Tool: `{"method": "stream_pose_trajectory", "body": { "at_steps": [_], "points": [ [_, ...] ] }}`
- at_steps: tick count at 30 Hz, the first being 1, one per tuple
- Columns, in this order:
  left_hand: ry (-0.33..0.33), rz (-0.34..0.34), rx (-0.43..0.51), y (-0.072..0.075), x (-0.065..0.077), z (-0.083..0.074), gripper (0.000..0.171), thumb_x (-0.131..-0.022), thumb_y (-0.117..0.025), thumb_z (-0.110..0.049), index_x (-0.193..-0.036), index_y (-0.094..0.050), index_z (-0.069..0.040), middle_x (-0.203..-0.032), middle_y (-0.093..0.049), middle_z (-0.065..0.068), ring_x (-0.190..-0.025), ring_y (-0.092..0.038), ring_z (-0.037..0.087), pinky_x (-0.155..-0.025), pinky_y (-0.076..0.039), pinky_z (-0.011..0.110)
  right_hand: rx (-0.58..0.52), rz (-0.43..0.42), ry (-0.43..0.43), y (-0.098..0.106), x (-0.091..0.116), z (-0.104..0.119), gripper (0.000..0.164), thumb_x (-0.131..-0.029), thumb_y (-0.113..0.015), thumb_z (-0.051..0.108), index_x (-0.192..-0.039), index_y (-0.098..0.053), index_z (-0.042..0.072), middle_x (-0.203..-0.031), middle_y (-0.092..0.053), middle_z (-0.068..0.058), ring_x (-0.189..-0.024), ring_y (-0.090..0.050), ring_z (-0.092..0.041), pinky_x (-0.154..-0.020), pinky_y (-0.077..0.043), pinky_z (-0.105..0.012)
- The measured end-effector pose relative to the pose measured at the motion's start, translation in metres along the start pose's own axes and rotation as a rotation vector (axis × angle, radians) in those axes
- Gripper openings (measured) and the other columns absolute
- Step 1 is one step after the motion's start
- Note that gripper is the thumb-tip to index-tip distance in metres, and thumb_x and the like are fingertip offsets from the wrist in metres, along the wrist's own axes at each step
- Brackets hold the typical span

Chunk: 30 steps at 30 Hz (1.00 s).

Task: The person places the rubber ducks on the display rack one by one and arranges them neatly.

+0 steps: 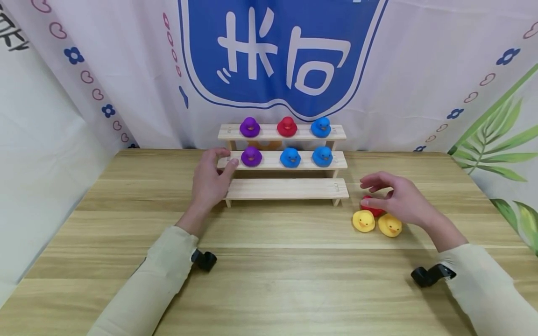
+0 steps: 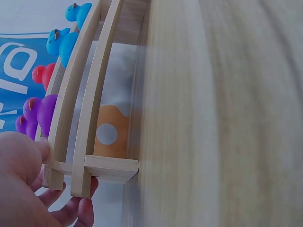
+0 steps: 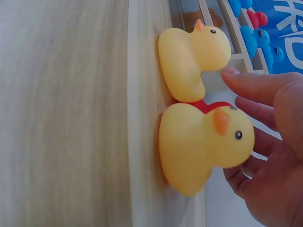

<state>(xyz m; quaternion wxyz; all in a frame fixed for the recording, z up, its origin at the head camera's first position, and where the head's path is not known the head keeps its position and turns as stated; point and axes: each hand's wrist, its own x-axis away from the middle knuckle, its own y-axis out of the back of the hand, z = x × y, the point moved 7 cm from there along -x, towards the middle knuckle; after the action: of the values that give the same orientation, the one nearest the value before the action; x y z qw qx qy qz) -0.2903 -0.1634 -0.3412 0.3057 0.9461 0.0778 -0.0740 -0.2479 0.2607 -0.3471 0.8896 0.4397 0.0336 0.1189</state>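
Note:
A three-step wooden stand [image 1: 287, 189] stands at the back of the table. My left hand [image 1: 212, 179] holds its left end, thumb over the middle shelf's end and fingers around the outside in the left wrist view. My right hand [image 1: 399, 198] hovers with loosely bent fingers over a red rubber duck [image 1: 371, 208], which it partly hides. Whether it touches that duck I cannot tell. Just in front sit two yellow rubber ducks, the left one [image 1: 363, 221] and the right one [image 1: 390, 226]; both also show in the right wrist view.
On the top shelf sit a purple duck [image 1: 250, 127], a red duck [image 1: 287, 127] and a blue duck [image 1: 321, 127]. The middle shelf bears a purple duck [image 1: 251, 157] and two blue ones. A printed curtain [image 1: 147, 84] hangs behind the table [image 1: 269, 280].

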Motion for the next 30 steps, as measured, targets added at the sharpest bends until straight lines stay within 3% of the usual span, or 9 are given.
{"method": "stream_pose_trajectory", "body": {
  "at_steps": [6,10,15,23,30],
  "points": [
    [-0.009,-0.005,0.001,0.0,0.0,0.0,0.043,-0.108,-0.061,-0.035,-0.141,-0.057,-0.006,-0.155,-0.053,0.016,-0.144,-0.05,0.038,-0.125,-0.038,0.058,0.005,0.034,-0.022,-0.002,0.002,-0.008,0.049,-0.097,-0.079,0.027,-0.14,-0.063,0.011,-0.137,-0.069,-0.013,-0.123,-0.062,-0.031,-0.09,-0.051,-0.032],
    [-0.013,-0.004,0.003,0.0,0.001,0.0,0.044,-0.108,-0.061,-0.034,-0.141,-0.057,-0.006,-0.154,-0.053,0.016,-0.143,-0.051,0.038,-0.124,-0.038,0.058,0.012,0.049,-0.034,-0.003,0.004,-0.013,0.048,-0.096,-0.08,0.024,-0.139,-0.063,0.011,-0.137,-0.068,-0.013,-0.12,-0.061,-0.03,-0.091,-0.052,-0.03],
    [-0.015,-0.003,0.006,0.0,0.001,0.001,0.044,-0.108,-0.061,-0.035,-0.141,-0.057,-0.006,-0.154,-0.053,0.016,-0.137,-0.055,0.038,-0.122,-0.041,0.057,0.01,0.062,-0.046,-0.004,0.007,-0.02,0.051,-0.096,-0.08,0.026,-0.14,-0.063,0.01,-0.14,-0.066,-0.016,-0.117,-0.06,-0.029,-0.087,-0.054,-0.022],
    [-0.009,-0.004,0.0,0.0,0.001,0.001,0.045,-0.108,-0.06,-0.036,-0.143,-0.056,-0.007,-0.154,-0.053,0.016,-0.132,-0.057,0.038,-0.121,-0.042,0.057,0.002,0.085,-0.069,-0.006,0.013,-0.026,0.052,-0.094,-0.082,0.03,-0.139,-0.065,0.01,-0.137,-0.064,-0.019,-0.11,-0.063,-0.029,-0.083,-0.057,-0.024],
    [-0.011,-0.005,-0.001,0.0,0.0,0.001,0.045,-0.108,-0.061,-0.035,-0.143,-0.057,-0.008,-0.154,-0.054,0.015,-0.115,-0.062,0.036,-0.109,-0.051,0.055,0.013,0.087,-0.058,-0.005,0.015,-0.031,0.049,-0.093,-0.084,0.03,-0.136,-0.068,0.012,-0.135,-0.065,-0.018,-0.109,-0.063,-0.028,-0.081,-0.057,-0.022]
  ]
}}
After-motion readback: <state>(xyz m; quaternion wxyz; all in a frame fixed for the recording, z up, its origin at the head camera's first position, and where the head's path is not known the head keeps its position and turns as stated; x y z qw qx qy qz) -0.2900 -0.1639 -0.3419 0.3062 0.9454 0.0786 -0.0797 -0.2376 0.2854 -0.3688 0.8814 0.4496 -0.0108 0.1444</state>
